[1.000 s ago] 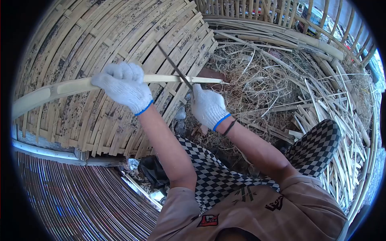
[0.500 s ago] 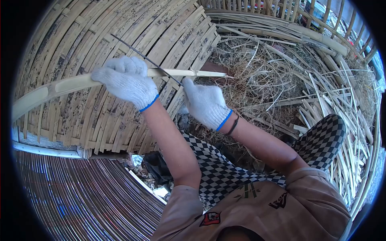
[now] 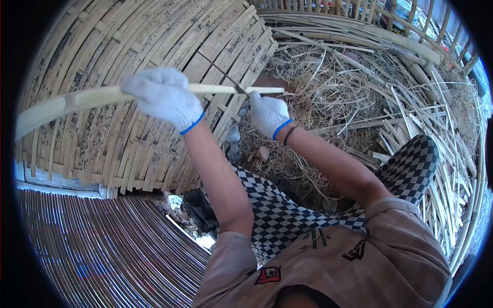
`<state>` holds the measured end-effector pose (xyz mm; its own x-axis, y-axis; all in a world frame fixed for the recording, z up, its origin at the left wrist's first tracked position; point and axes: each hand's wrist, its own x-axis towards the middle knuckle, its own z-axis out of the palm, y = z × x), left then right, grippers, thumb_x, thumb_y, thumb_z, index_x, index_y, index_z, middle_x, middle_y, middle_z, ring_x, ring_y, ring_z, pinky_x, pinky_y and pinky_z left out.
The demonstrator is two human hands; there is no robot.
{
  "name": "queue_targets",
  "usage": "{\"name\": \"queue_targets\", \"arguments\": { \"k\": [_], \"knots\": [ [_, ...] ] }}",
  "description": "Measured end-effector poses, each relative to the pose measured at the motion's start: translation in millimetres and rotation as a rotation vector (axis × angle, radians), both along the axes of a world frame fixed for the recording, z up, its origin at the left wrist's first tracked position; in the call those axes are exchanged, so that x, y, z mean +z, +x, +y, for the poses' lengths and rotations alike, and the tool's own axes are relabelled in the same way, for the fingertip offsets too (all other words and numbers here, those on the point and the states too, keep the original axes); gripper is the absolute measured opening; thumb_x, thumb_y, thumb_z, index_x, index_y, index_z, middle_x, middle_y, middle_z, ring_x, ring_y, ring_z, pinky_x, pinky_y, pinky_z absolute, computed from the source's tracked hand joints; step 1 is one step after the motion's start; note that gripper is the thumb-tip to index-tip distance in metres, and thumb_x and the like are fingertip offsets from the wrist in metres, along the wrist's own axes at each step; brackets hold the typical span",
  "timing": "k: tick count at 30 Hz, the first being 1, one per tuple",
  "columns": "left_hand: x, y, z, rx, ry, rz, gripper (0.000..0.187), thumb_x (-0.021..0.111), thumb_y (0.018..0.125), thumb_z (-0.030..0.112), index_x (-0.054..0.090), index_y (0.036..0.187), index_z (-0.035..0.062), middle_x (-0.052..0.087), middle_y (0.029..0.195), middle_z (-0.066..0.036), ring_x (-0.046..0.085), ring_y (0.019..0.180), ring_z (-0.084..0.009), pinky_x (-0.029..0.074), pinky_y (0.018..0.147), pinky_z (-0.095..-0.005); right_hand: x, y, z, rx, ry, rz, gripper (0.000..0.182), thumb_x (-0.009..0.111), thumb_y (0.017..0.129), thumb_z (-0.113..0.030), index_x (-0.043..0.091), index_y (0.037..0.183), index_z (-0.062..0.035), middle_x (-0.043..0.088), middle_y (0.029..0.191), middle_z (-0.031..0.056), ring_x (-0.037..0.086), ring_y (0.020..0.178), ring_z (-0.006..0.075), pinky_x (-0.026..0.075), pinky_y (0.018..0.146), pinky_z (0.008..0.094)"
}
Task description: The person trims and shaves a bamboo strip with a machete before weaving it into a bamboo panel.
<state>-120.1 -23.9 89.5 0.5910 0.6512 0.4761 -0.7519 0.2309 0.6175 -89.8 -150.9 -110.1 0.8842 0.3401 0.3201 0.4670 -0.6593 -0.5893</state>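
Observation:
My left hand [image 3: 162, 97], in a white knit glove with a blue cuff, is closed around a long pale bamboo strip [image 3: 95, 97]. The strip runs in from the left edge and narrows to a tip right of my hands. My gloved right hand [image 3: 269, 115] grips a thin dark knife [image 3: 218, 69], its handle hidden in the fingers. The blade lies slantwise across the strip, near the tip, and points up and left. Behind both hands is a woven bamboo panel [image 3: 123, 133].
Curly bamboo shavings [image 3: 334, 92] cover the ground at right. Split bamboo pieces [image 3: 441, 190] lie near my knee, and bamboo poles [image 3: 370, 38] are piled at the back before a slatted fence [image 3: 354, 10]. Dark thin slats [image 3: 113, 241] fill the lower left.
My right hand and the knife have slid right and slightly up along the bamboo strip toward its tip. My left hand keeps its hold, shifted only a little.

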Motion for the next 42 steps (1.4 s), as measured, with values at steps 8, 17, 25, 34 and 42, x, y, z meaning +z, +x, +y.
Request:
{"name": "queue_targets", "arguments": {
  "k": [8,17,25,34,42],
  "knots": [
    [0.4,-6.0,-13.9,0.120,0.206,-0.008,0.059,0.044,0.105,0.058,0.035,0.061,0.0208,0.029,0.047,0.007,0.025,0.035,-0.0061,0.022,0.031,-0.0255,42.7,-30.3,-11.5,0.077,-0.031,0.047,0.029,0.062,0.089,-0.014,0.053,0.112,0.0007,0.072,0.076,0.0178,0.074,0.075,0.0356,0.056,0.060,0.0470],
    [-2.7,-3.1,11.4,0.145,0.044,0.119,0.059,0.041,0.102,0.066,0.034,0.060,0.0250,0.029,0.047,0.008,0.021,0.035,-0.0071,0.020,0.032,-0.0239,82.9,-48.8,3.3,0.140,-0.022,0.003,0.021,0.060,0.089,-0.011,0.055,0.107,-0.0012,0.072,0.079,0.0161,0.074,0.075,0.0357,0.057,0.060,0.0450],
    [0.6,-4.4,3.6,0.026,0.049,0.002,0.060,0.041,0.103,0.065,0.037,0.060,0.0245,0.025,0.047,0.007,0.020,0.035,-0.0087,0.019,0.033,-0.0249,-47.9,28.2,-20.7,-0.090,-0.231,0.206,0.025,0.062,0.089,-0.018,0.066,0.106,0.0003,0.076,0.091,0.0198,0.076,0.085,0.0354,0.060,0.072,0.0457],
    [-4.5,11.0,19.9,0.159,0.593,0.009,0.068,0.037,0.100,0.073,0.028,0.054,0.0238,0.022,0.045,0.006,0.015,0.037,-0.0093,0.016,0.034,-0.0269,19.9,-12.3,-14.6,0.041,0.061,0.044,0.024,0.057,0.096,-0.022,0.055,0.109,-0.0016,0.069,0.079,0.0234,0.070,0.076,0.0423,0.055,0.065,0.0540],
    [-1.2,6.0,2.3,-0.140,0.306,-0.071,0.072,0.033,0.094,0.081,0.025,0.054,0.0224,0.019,0.045,0.005,0.014,0.039,-0.0092,0.015,0.036,-0.0262,-41.6,22.8,-13.9,-0.114,0.039,0.151,0.022,0.059,0.093,-0.020,0.058,0.103,0.0000,0.072,0.079,0.0211,0.072,0.077,0.0423,0.057,0.067,0.0511]
  ]
}}
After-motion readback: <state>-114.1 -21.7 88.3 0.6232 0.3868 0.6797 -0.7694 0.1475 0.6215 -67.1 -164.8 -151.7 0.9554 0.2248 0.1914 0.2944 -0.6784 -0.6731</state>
